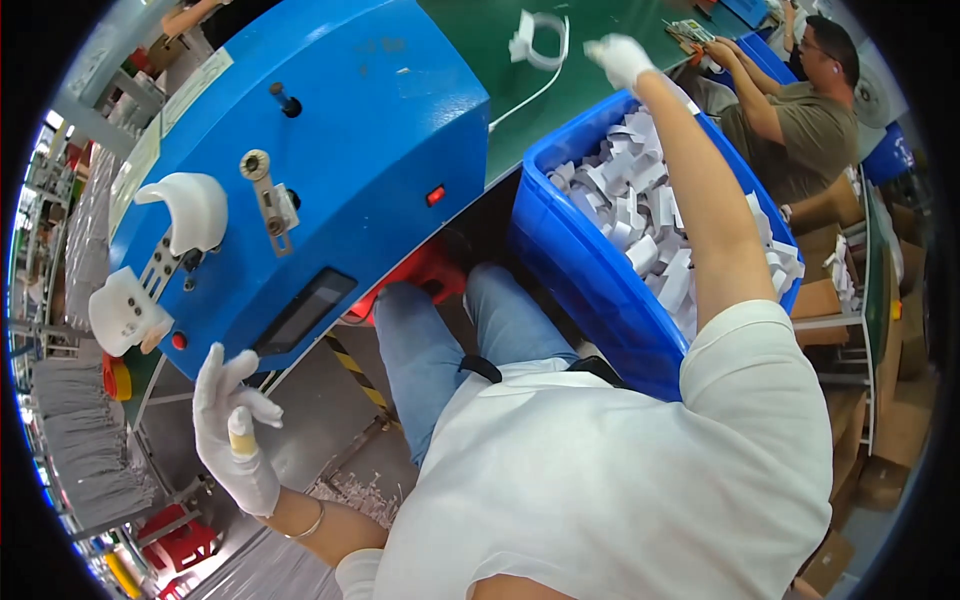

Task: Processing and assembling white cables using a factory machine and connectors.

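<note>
Coil of pale cable (545, 66) lay on the green bench (640, 14), beyond the machine's right end, with a white tab (521, 38) at its left side. A thin white lead (522, 102) ran from beside it down toward the machine.

Right hand (620, 62), white-gloved, was stretched out over the far end of the bin, just right of the coil and apart from it. Fingers close together, pointing left; could not tell whether they gripped anything.

Left hand (235, 425), also gloved, was held up near the machine's lower left corner — fingers spread, nothing in the grasp. Yellowish wrap (242, 431) on one digit; bangle (312, 522) at the wrist.

Blue machine (370, 115) filled the upper left. On its face: a curved white guide (200, 215), a second white piece (125, 312) lower down, a roller arm (268, 200), a dark screen (306, 310) and a red switch (435, 195).

Blue bin (590, 300), right of the wearer's knees, was heaped with folded white pieces (635, 205). Past it sat a co-worker (800, 135) in an olive shirt, both hands at a small object (688, 35) on the bench.
</note>
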`<action>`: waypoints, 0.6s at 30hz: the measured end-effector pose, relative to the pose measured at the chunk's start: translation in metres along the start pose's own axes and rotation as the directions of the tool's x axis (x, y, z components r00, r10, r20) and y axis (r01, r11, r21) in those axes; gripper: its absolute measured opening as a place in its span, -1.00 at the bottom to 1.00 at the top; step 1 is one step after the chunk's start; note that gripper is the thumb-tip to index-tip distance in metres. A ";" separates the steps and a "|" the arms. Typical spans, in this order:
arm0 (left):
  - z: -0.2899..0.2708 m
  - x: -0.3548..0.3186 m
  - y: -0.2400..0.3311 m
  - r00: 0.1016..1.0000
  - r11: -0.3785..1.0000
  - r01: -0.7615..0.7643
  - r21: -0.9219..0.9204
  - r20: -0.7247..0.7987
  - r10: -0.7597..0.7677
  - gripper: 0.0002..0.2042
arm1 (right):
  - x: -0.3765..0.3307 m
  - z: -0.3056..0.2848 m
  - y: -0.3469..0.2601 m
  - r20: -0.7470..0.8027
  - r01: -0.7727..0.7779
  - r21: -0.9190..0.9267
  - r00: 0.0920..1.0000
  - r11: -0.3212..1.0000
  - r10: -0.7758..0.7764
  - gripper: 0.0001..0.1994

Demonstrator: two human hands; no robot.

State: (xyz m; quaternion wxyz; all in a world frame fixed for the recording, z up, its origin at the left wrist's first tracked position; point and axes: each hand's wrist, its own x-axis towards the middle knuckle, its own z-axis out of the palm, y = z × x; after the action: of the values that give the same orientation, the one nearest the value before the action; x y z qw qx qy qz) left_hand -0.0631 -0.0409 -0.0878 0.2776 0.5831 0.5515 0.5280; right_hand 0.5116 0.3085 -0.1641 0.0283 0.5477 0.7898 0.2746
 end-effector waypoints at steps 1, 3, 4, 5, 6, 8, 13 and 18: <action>-0.003 -0.004 -0.004 1.000 1.000 0.015 0.002 -0.004 -0.015 -0.32 | -0.020 0.004 -0.020 0.293 0.060 0.004 0.954 0.998 -0.058 -0.83; -0.001 -0.005 -0.007 0.998 0.997 0.066 0.037 -0.027 -0.065 -0.34 | -0.070 0.042 -0.043 0.703 -0.360 0.210 0.702 0.909 0.116 -0.63; 0.000 -0.005 -0.009 0.997 0.996 0.075 0.044 -0.029 -0.074 -0.34 | -0.087 0.029 -0.065 0.706 -0.354 0.216 0.700 0.910 0.105 -0.63; 0.000 -0.006 -0.010 0.995 0.994 0.093 0.062 -0.034 -0.091 -0.35 | -0.112 -0.008 -0.098 0.762 -0.419 0.129 0.622 0.899 0.181 -0.62; 0.002 -0.003 -0.010 0.995 0.992 0.102 0.071 -0.027 -0.101 -0.36 | -0.130 -0.031 -0.112 0.805 -0.486 0.026 0.529 0.874 0.270 -0.60; 0.002 0.000 -0.007 0.995 0.994 0.101 0.040 -0.012 -0.101 -0.37 | -0.171 0.036 -0.105 0.779 -0.578 -0.009 0.508 0.816 0.368 -0.62; 0.011 0.009 -0.004 0.996 0.996 0.086 0.027 0.003 -0.086 -0.43 | -0.162 0.006 -0.055 0.540 -0.732 0.073 0.601 0.678 0.590 -0.72; 0.039 0.019 0.017 0.989 0.988 0.078 -0.133 0.138 -0.060 -0.48 | -0.131 -0.062 -0.008 0.384 -0.516 0.539 0.854 0.666 0.351 -0.78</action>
State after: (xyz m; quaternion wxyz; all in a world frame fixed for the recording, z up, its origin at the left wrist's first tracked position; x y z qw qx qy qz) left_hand -0.0241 -0.0167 -0.0777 0.3716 0.5772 0.5137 0.5147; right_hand 0.5358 0.1662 -0.1492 -0.1233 0.7280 0.6703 -0.0748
